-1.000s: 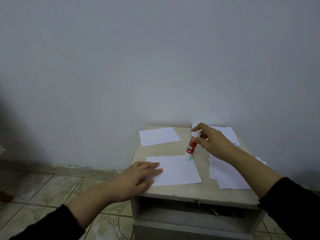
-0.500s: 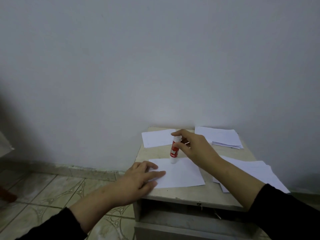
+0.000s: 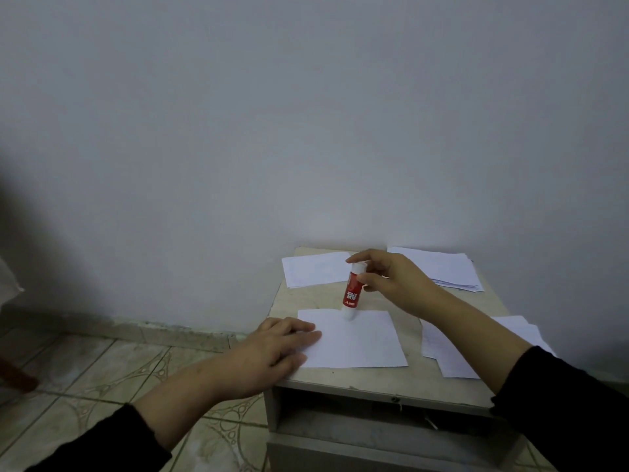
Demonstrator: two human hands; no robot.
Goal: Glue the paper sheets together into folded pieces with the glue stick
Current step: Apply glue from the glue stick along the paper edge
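1. Low and right of centre in the frame, the right hand (image 3: pixel 391 281) pinches the glue stick (image 3: pixel 351 291) between thumb and fingers, tip down on the far edge of the sheet (image 3: pixel 357 338), likely to lay glue along that edge.
2. The left hand (image 3: pixel 272 349) lies flat, fingers spread, on the sheet's left edge, apparently so the paper stays put under the rubbing.
3. On the small table (image 3: pixel 340 299), more paper waits: one sheet at the back left (image 3: pixel 315 269), a stack at the back right (image 3: pixel 442 269), loose sheets at the right (image 3: pixel 456 356), all near at hand.
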